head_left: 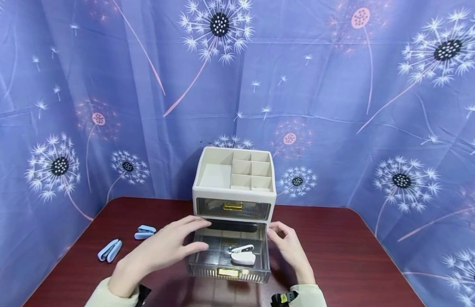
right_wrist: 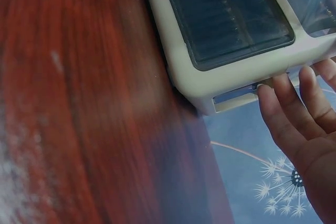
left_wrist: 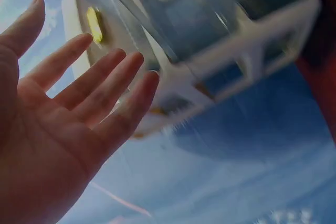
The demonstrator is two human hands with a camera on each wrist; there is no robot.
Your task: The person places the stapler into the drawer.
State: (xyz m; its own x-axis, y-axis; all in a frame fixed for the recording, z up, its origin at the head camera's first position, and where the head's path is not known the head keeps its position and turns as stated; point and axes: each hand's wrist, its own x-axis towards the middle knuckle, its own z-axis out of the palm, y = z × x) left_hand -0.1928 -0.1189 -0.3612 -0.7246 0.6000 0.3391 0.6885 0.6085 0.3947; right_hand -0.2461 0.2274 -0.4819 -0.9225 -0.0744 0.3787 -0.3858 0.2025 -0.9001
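Observation:
A white desktop organizer (head_left: pixel 234 192) stands at the back of the table, its clear lower drawer (head_left: pixel 206 258) pulled out. Inside that drawer lies a white mini stapler (head_left: pixel 243 257). My left hand (head_left: pixel 164 243), fingers spread and holding nothing, hovers over the drawer's left side. In the left wrist view the left palm (left_wrist: pixel 58 140) shows with the organizer behind the fingers. My right hand (head_left: pixel 289 246) is at the organizer's lower right side. The right wrist view has the fingertips of the right hand (right_wrist: pixel 310 119) against the organizer's side wall, near a slot-like opening.
Two light blue mini staplers (head_left: pixel 110 250) (head_left: pixel 145 232) lie on the left of the dark red table (head_left: pixel 348 256). Above the open drawer is a shut upper drawer (head_left: pixel 210 207) with a gold handle. A blue dandelion-print curtain (head_left: pixel 298 76) hangs close behind the organizer.

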